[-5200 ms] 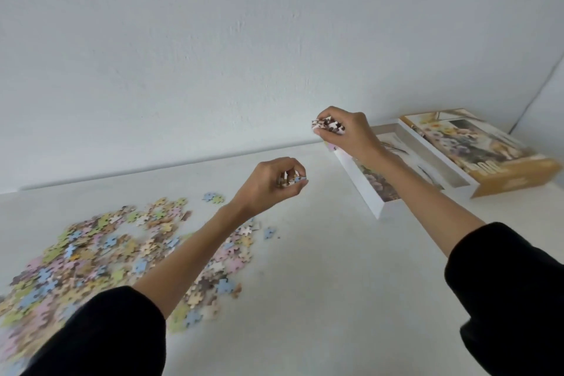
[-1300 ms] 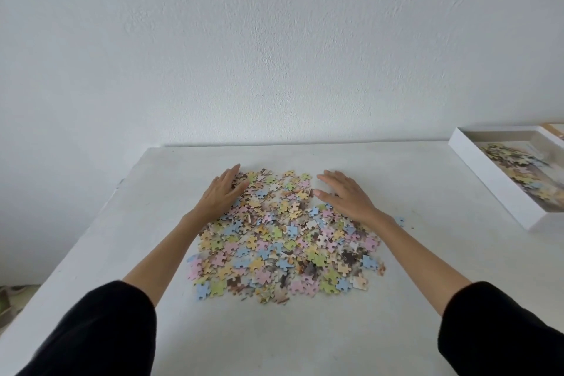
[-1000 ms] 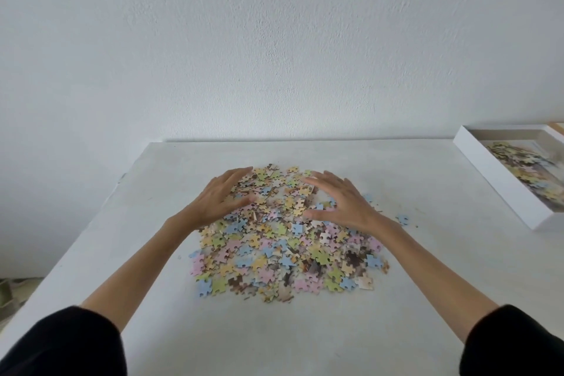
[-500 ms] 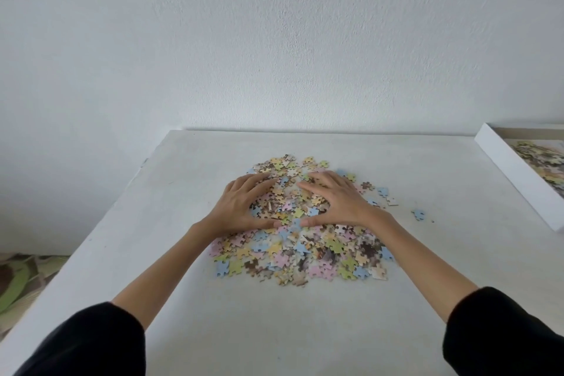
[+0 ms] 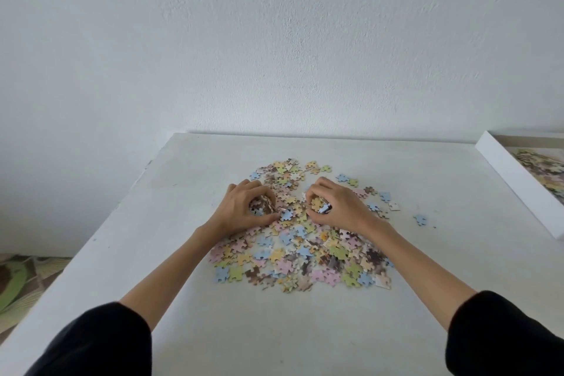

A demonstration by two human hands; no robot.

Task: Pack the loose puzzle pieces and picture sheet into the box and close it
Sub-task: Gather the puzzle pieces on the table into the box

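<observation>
The puzzle pieces (image 5: 300,250) lie in one loose heap on the white table (image 5: 274,339), more or less in the middle of my view. The heap has no clean long axis. It is widest on the side nearest me and narrows towards the wall (image 5: 274,40). The pieces are pastel blue, pink, green and yellow with some brown, far too many and too overlapped for me to count. My left hand (image 5: 244,212) sits on the far left part of the heap, fingers and thumb curled round a small clump of pieces. My right hand (image 5: 338,207) sits on the far right part, curled the same way round its own clump, with a blue piece showing at the thumb. The two hands are near each other but apart, with pieces between them. How many pieces each holds is hidden inside the fingers. A few pieces are scattered off the far right of the heap, and one blue stray piece (image 5: 420,219) lies alone further right. Well to the right of the heap is one white box (image 5: 518,181), its long side running from far-left to near-right. The frame edge cuts it off, and more pieces show inside it. I cannot make out a picture sheet under them. Two black sleeves (image 5: 100,342) fill the near corners, and left of the table I see a patch of patterned floor (image 5: 18,281).
</observation>
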